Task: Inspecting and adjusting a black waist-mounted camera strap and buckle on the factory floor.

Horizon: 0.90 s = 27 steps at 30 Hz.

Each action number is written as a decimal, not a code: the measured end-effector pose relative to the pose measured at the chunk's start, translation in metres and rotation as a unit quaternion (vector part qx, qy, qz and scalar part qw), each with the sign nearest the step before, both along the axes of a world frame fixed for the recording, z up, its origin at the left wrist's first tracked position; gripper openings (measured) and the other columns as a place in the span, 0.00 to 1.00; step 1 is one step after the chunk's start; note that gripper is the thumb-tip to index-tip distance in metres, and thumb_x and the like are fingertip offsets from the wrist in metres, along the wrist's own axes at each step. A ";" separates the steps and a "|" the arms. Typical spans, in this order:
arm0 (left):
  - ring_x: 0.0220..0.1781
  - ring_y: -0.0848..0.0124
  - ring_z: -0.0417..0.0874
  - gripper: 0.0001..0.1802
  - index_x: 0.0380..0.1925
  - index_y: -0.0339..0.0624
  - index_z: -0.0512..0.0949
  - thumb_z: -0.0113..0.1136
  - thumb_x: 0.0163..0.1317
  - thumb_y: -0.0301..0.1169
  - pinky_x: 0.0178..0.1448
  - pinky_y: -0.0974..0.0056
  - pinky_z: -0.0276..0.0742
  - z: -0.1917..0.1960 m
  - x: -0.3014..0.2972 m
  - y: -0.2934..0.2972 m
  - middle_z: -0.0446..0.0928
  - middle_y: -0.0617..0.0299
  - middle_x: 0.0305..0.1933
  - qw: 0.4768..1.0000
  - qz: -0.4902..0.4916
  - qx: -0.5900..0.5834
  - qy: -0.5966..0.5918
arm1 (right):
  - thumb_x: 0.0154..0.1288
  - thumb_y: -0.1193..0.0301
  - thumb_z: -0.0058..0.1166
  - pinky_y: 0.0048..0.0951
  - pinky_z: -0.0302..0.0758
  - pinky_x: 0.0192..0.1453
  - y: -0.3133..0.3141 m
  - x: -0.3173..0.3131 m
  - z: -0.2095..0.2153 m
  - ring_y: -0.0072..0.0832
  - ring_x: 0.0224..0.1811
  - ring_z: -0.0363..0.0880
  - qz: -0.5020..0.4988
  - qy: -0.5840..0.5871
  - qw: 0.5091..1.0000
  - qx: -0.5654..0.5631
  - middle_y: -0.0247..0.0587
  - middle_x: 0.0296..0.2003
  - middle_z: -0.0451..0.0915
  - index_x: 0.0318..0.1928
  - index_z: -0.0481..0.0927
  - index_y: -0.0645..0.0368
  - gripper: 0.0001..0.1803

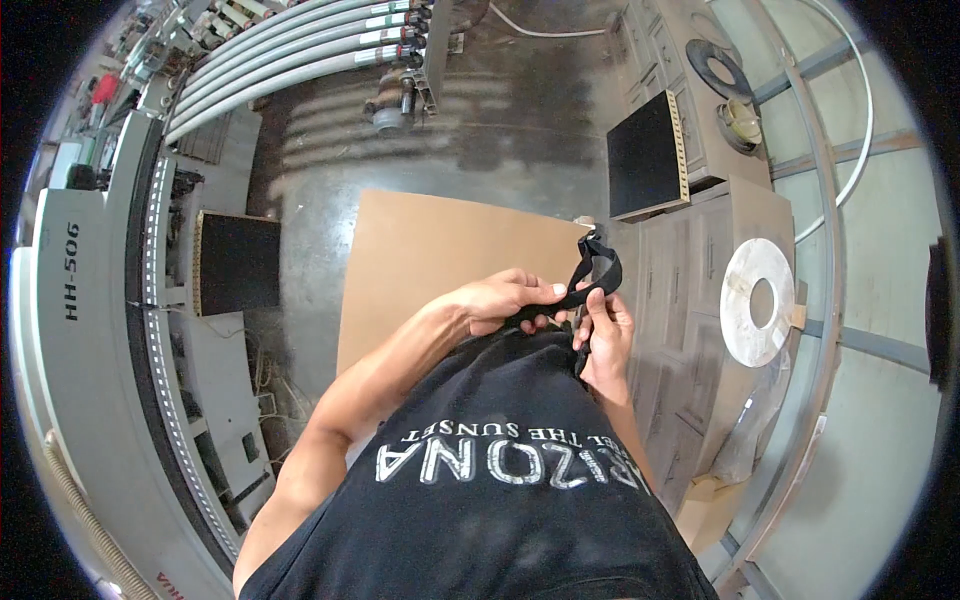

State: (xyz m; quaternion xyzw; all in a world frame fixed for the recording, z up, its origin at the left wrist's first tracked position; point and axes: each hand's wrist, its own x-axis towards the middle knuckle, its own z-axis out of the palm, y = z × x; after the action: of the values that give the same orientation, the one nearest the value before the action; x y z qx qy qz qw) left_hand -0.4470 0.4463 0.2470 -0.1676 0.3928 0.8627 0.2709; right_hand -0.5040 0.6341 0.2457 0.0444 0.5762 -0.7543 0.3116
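We look down on a workshop floor (520, 130), dark grey concrete, scuffed and blotchy. Landmark: the bare brown board (440, 260) lying flat at centre, smooth, matte, rectangular. Left of the board runs a long grey machine (90, 330) with a curved housing and a black square panel (238, 263) with a pale dotted edge. Beyond the board, a bundle of grey ribbed hoses (300, 50) runs to a metal fitting. Right of the board stands a stack of grey cabinet panels (700, 300), recessed door shapes, with a second black square panel (647, 157) and a flat white roll of edge tape (758, 301), ring-shaped, leaning there. A black coil (722, 68) and a smaller pale roll (742, 120) sit further beyond that stack.

Over the board's near edge, at chest height, we hold a black woven strap (590, 275), flat webbing, looped at its top. The left hand (505, 300) is pinched on the strap's lower run, thumb on top. The right hand (605, 340) is closed on the strap just beside it, fingers curled around the webbing. The two hands nearly touch. The black T-shirt (500, 500) with white print fills the view below the board.
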 end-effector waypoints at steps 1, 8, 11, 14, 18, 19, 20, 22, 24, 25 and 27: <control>0.31 0.79 0.74 0.18 0.42 0.37 0.80 0.56 0.74 0.43 0.31 0.74 0.69 -0.002 -0.001 -0.002 0.81 0.64 0.37 1.000 0.000 -0.003 -0.003 | 0.71 0.59 0.59 0.15 0.62 0.16 -0.001 -0.002 -0.003 0.12 0.15 0.65 0.000 -0.003 1.000 -0.003 0.26 0.19 0.72 0.40 0.83 0.60 0.15; 0.38 0.76 0.80 0.20 0.39 0.35 0.81 0.56 0.73 0.44 0.43 0.71 0.76 -0.023 0.010 -0.007 0.81 0.63 0.38 0.996 -0.021 -0.073 0.046 | 0.69 0.58 0.62 0.20 0.64 0.14 0.002 -0.011 -0.019 0.15 0.13 0.65 -0.054 -0.045 0.997 0.030 0.27 0.14 0.67 0.31 0.73 0.55 0.17; 0.41 0.75 0.80 0.21 0.41 0.34 0.82 0.56 0.73 0.44 0.48 0.69 0.75 -0.023 0.026 -0.014 0.82 0.63 0.40 0.995 -0.031 -0.096 0.022 | 0.70 0.59 0.62 0.20 0.64 0.14 0.006 -0.013 -0.027 0.16 0.14 0.65 -0.063 -0.055 0.996 0.023 0.27 0.14 0.67 0.31 0.73 0.55 0.17; 0.47 0.73 0.79 0.21 0.44 0.36 0.82 0.57 0.72 0.46 0.57 0.66 0.72 -0.024 0.041 -0.025 0.82 0.62 0.42 0.988 -0.048 -0.137 0.049 | 0.70 0.59 0.61 0.21 0.65 0.14 0.009 -0.014 -0.024 0.17 0.14 0.65 -0.057 -0.060 0.996 0.017 0.28 0.14 0.67 0.31 0.74 0.55 0.16; 0.57 0.69 0.77 0.22 0.45 0.39 0.83 0.60 0.70 0.48 0.66 0.64 0.65 -0.021 0.068 -0.040 0.82 0.60 0.47 0.972 -0.069 -0.221 0.040 | 0.69 0.59 0.62 0.22 0.66 0.14 0.009 -0.017 -0.026 0.18 0.13 0.65 -0.062 -0.075 0.995 0.017 0.28 0.14 0.67 0.32 0.74 0.55 0.16; 0.59 0.69 0.76 0.22 0.45 0.39 0.83 0.60 0.69 0.49 0.68 0.63 0.64 -0.020 0.073 -0.043 0.82 0.60 0.49 0.977 -0.070 -0.197 0.034 | 0.70 0.59 0.61 0.22 0.65 0.14 0.010 -0.018 -0.026 0.18 0.13 0.65 -0.063 -0.081 0.994 0.025 0.29 0.14 0.67 0.33 0.74 0.55 0.15; 0.60 0.68 0.76 0.24 0.48 0.39 0.83 0.61 0.69 0.49 0.69 0.62 0.64 -0.026 0.077 -0.045 0.83 0.59 0.51 0.978 -0.074 -0.190 0.034 | 0.71 0.59 0.60 0.22 0.65 0.14 0.010 -0.020 -0.025 0.18 0.13 0.64 -0.060 -0.081 0.995 0.023 0.29 0.14 0.67 0.33 0.74 0.55 0.15; 0.61 0.68 0.76 0.25 0.51 0.39 0.82 0.61 0.69 0.49 0.70 0.61 0.63 -0.034 0.087 -0.049 0.83 0.59 0.51 0.980 -0.067 -0.186 0.034 | 0.73 0.59 0.57 0.22 0.64 0.13 0.008 -0.022 -0.025 0.18 0.13 0.63 -0.048 -0.074 0.996 0.026 0.28 0.14 0.65 0.34 0.75 0.56 0.14; 0.62 0.68 0.77 0.27 0.57 0.38 0.79 0.61 0.69 0.48 0.71 0.60 0.63 -0.030 0.092 -0.051 0.83 0.59 0.53 0.974 -0.078 -0.209 0.029 | 0.72 0.57 0.58 0.21 0.63 0.13 0.010 -0.025 -0.027 0.18 0.13 0.63 -0.045 -0.076 0.995 0.043 0.28 0.14 0.65 0.38 0.79 0.57 0.15; 0.62 0.68 0.77 0.27 0.57 0.38 0.79 0.61 0.69 0.48 0.71 0.60 0.63 -0.025 0.092 -0.052 0.83 0.59 0.53 0.975 -0.068 -0.211 0.024 | 0.71 0.57 0.58 0.21 0.63 0.13 0.010 -0.025 -0.029 0.18 0.13 0.63 -0.045 -0.073 0.995 0.050 0.28 0.14 0.65 0.39 0.79 0.57 0.16; 0.63 0.67 0.77 0.26 0.57 0.38 0.79 0.62 0.69 0.47 0.71 0.61 0.64 -0.019 0.093 -0.052 0.83 0.59 0.54 0.965 -0.087 -0.246 0.037 | 0.71 0.54 0.57 0.22 0.61 0.16 0.012 -0.028 -0.029 0.19 0.15 0.62 -0.027 -0.070 0.994 0.079 0.27 0.15 0.63 0.45 0.79 0.54 0.16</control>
State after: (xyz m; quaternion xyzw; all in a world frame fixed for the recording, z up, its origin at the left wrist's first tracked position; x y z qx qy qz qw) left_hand -0.3540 0.3941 0.2284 -0.1618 0.6161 0.7179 0.2806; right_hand -0.5325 0.6463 0.2168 0.1367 0.6092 -0.7099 0.3260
